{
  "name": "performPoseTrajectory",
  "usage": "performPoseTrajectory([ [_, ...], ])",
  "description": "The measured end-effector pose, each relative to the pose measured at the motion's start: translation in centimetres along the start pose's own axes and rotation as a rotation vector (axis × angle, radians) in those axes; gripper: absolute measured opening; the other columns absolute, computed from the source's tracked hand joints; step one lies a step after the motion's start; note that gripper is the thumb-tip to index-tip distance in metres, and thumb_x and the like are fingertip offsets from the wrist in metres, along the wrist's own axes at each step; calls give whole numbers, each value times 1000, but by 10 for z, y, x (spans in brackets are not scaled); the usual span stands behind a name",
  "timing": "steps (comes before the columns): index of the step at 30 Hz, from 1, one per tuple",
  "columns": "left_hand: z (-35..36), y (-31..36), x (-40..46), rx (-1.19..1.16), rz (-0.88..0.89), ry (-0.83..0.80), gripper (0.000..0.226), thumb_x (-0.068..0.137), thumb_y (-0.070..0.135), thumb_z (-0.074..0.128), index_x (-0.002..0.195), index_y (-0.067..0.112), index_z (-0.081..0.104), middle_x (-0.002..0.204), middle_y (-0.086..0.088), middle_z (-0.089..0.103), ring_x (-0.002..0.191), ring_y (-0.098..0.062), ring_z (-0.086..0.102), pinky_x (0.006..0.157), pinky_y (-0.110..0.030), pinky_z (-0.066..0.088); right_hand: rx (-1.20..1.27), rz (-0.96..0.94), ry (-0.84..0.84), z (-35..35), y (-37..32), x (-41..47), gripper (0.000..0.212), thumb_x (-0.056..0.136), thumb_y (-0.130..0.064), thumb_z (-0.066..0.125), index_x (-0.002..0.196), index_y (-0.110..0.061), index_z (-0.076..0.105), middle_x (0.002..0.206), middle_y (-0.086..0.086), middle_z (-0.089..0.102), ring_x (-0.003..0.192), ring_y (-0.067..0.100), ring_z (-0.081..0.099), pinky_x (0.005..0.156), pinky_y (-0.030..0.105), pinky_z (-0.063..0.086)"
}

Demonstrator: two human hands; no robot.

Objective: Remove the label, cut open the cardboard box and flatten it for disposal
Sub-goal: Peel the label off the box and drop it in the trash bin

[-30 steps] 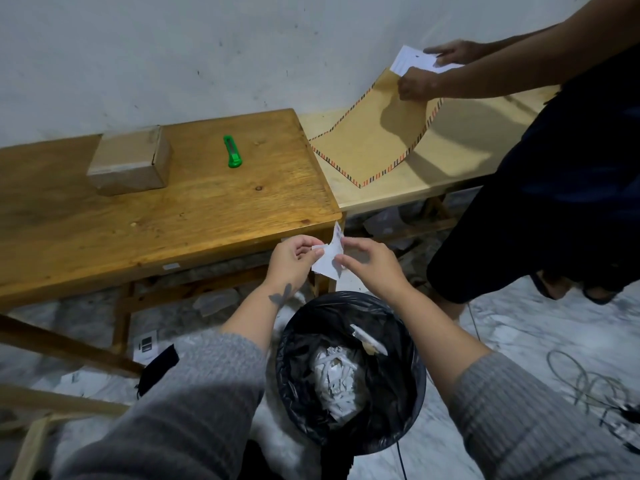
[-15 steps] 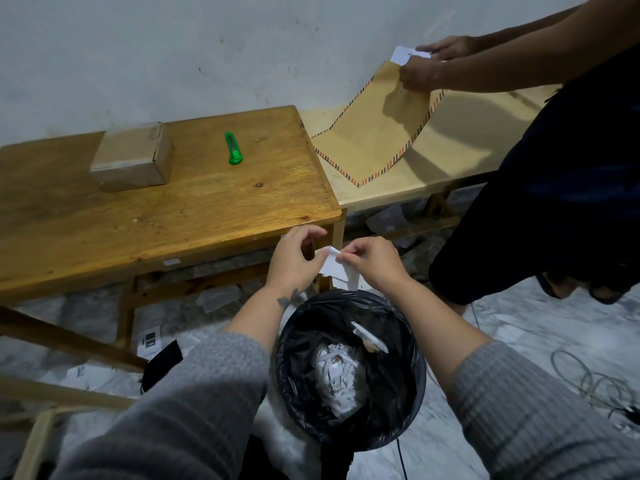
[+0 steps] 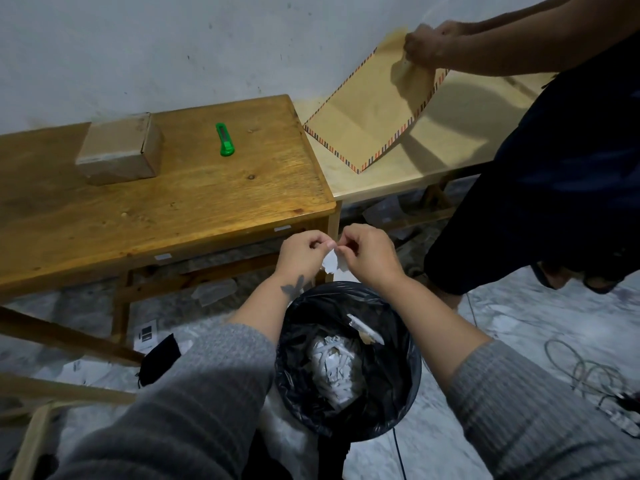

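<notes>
My left hand [image 3: 303,252] and my right hand [image 3: 367,256] pinch a small white scrap of torn label [image 3: 331,263] between their fingertips, just beyond the far rim of the black-lined waste bin [image 3: 408,386]. Shredded white paper [image 3: 332,367] lies inside the bin. The closed brown cardboard box [image 3: 119,148] rests at the back left of the dark wooden table [image 3: 145,216]. A green utility knife [image 3: 224,139] lies on the table to the right of the box, well away from both hands.
Another person stands at the right, both hands [image 3: 426,46] on a large brown envelope [image 3: 377,112] over a lighter table [image 3: 450,140]. Paper scraps litter the floor under the tables. Cables [image 3: 585,372] lie on the floor at the right.
My hands have come closer together and the label piece between them is smaller and more crumpled. The other person has lifted the envelope and pushed the white sheet into it.
</notes>
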State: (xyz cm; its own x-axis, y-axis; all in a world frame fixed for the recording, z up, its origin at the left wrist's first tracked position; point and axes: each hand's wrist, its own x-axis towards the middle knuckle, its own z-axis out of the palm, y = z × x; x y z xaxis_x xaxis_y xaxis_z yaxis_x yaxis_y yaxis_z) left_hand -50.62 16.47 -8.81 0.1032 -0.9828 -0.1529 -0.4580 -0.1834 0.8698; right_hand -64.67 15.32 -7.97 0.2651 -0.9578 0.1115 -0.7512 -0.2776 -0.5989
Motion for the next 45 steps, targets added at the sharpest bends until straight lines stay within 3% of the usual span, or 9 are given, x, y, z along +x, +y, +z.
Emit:
performPoseTrajectory([
  [5,7,-4,3,-255,-247,71,19,90,13,59,77,23,69,95,-2,70,91,-16,61,73,-26,47,-24,-154,122,10,-5,-9,12,77,-2,60,68,-8,56,71,2,58,71,17,48,61,33,42],
  [11,-6,-21,7,-155,-307,278,13,91,21,62,85,17,72,100,0,70,92,-14,60,80,-26,44,202,16,106,9,6,-15,7,83,-10,67,77,-11,69,75,-5,64,67,1,53,63,10,41],
  [18,-14,-41,4,-139,-428,455,19,91,19,59,75,16,68,93,-4,72,87,-23,65,68,-27,44,318,234,159,1,24,-25,10,84,-9,66,75,-12,68,73,-5,65,68,3,58,62,6,43],
  [20,-14,-45,0,-126,-342,381,19,90,20,60,75,14,69,92,-2,72,87,-21,64,69,-23,40,342,295,119,-6,31,-28,8,84,-13,68,76,-16,70,74,-6,66,69,3,58,63,6,42],
  [25,30,-29,-7,-92,-147,36,16,91,16,60,102,13,71,94,3,67,89,-13,60,75,-21,45,347,314,-53,12,22,-26,11,82,-14,70,92,-15,76,82,-6,67,77,9,60,71,20,45],
  [29,44,-41,-8,-41,-162,-74,16,90,24,63,97,12,72,91,-1,69,87,-14,62,74,-23,43,301,391,-32,27,30,-34,23,84,-11,68,106,-14,72,93,1,69,82,11,59,72,19,44],
  [32,53,-55,-12,-24,-214,-152,15,90,24,63,94,13,73,91,-3,69,89,-17,63,75,-23,43,273,440,-82,41,43,-42,21,84,-8,66,104,-12,72,97,5,72,82,11,61,71,18,44],
  [40,62,-93,-10,220,-259,-301,16,93,17,56,101,19,69,103,-4,69,98,-21,63,89,-29,50,67,551,-364,71,78,-50,23,83,-14,67,105,-18,70,108,3,71,103,19,64,95,31,48],
  [45,43,-82,3,252,-220,-309,15,93,16,54,98,23,66,97,0,67,96,-19,62,85,-24,47,3,493,-410,63,63,-23,19,85,-20,64,103,-21,69,109,4,71,100,20,64,87,26,47],
])
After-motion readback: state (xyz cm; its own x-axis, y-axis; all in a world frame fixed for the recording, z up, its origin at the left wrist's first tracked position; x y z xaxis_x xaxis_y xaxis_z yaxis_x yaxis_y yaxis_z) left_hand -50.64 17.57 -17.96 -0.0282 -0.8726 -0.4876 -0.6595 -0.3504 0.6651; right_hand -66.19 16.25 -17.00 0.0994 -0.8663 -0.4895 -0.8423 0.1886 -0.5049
